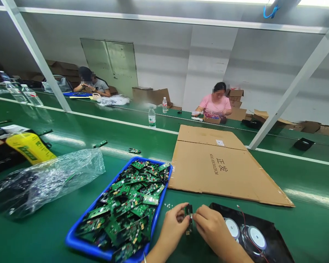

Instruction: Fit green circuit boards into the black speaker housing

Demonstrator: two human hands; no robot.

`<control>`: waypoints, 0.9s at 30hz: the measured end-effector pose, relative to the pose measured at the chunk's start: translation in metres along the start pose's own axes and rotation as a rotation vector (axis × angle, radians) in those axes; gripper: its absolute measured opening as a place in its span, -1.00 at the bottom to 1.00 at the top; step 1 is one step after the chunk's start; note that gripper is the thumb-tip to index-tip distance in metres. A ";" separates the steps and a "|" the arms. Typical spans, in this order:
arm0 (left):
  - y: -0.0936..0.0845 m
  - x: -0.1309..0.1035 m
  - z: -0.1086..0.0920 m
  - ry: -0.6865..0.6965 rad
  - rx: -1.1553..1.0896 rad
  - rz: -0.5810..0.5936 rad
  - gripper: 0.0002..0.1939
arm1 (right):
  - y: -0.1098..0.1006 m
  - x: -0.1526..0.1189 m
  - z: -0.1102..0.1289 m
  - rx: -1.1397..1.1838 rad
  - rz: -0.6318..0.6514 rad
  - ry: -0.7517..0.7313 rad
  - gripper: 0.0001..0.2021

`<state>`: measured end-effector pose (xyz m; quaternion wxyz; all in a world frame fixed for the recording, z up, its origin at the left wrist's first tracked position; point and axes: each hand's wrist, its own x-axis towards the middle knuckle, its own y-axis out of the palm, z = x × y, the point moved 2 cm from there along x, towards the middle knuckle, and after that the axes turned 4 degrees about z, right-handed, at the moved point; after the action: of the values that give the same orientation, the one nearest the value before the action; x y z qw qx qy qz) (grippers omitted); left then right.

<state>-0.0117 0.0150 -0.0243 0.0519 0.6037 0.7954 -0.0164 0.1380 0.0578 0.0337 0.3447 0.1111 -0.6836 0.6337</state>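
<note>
My left hand [176, 223] is closed around a small dark green circuit board [189, 223], held upright above the green bench. From the other side, the fingertips of my right hand [211, 223] pinch at the board's edge, where a small white part shows; what they grip is too small to make out. Left of my hands a blue tray [70, 239] is heaped with similar circuit boards [134, 204]. Beside my right forearm lies a black panel [279, 239] bearing two round white speakers [257, 237] and a thin red wire [244, 216].
A flattened cardboard sheet [200, 170] lies beyond my hands. Tiny white pieces [168, 206] are scattered by the tray. A clear plastic bag [79, 170] and a yellow packet [29, 146] lie at left. Several bottles stand farther back. Two people sit across the bench, behind white frame bars.
</note>
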 end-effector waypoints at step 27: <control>-0.007 -0.005 -0.007 0.038 0.221 0.000 -0.38 | 0.008 -0.001 0.003 -0.027 0.011 -0.053 -0.61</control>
<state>-0.0174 0.0092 -0.0169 -0.0301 0.6061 0.7894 -0.0926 0.1332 0.0564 0.0269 0.3248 0.1195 -0.7014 0.6231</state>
